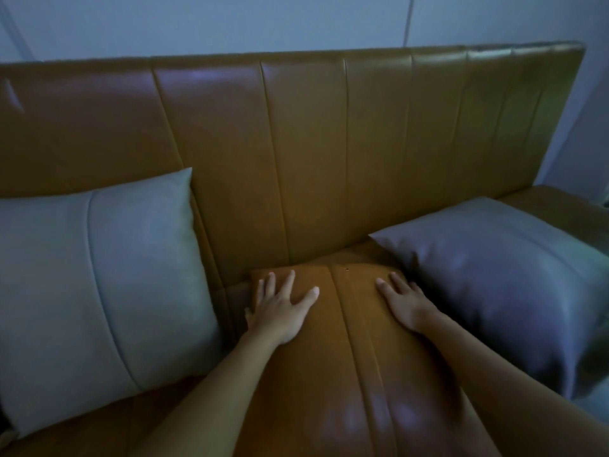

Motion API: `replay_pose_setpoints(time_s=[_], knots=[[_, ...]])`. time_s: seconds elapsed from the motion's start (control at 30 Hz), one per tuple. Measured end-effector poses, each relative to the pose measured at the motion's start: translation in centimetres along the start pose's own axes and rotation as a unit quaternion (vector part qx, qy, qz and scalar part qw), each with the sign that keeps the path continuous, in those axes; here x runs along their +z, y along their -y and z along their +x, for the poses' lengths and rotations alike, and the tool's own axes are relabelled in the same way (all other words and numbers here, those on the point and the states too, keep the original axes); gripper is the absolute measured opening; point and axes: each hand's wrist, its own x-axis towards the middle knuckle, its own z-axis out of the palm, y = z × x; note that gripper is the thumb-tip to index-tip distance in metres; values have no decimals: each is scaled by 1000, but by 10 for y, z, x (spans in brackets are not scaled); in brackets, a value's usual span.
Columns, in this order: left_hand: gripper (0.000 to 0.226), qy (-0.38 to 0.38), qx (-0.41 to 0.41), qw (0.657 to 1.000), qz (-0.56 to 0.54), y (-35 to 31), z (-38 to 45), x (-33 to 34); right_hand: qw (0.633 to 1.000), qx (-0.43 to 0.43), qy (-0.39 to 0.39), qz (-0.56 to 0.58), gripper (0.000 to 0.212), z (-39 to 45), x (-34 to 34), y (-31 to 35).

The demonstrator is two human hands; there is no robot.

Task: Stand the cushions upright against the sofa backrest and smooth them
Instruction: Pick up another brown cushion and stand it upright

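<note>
A brown leather cushion (339, 324) lies flat on the sofa seat in the middle, its far edge near the backrest (313, 153). My left hand (280, 308) rests palm down on its far left corner, fingers spread. On the cushion's far right part my right hand (403, 303) lies flat too. A light grey cushion (99, 282) stands upright against the backrest at the left. At the right, a darker grey cushion (504, 282) lies tilted on the seat, its left corner touching the brown cushion.
The brown sofa's backrest has vertical stitched panels and ends at the upper right. A pale wall (296, 21) rises behind it. The seat (560, 206) continues to the far right behind the darker cushion.
</note>
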Motion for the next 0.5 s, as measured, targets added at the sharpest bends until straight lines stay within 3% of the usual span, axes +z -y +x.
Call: replay_pose_setpoints(time_s=[0.13,0.23,0.37,0.4,0.5], knots=[[97,-54,-23,997,-56,4,-7,12,989,55,1,139,90,3,2,-33],[112,-60,-100,980,-162,8,-12,11,982,58,-8,178,97,-4,1,-39],[131,-18,-223,900,-375,25,-19,2,974,53,-16,221,99,-14,-6,-35],[132,-2,-228,886,-404,27,-21,-2,972,44,-14,229,96,-18,-9,-33],[123,22,-187,892,-412,28,-27,-10,970,-9,-15,243,84,-31,-21,-29]])
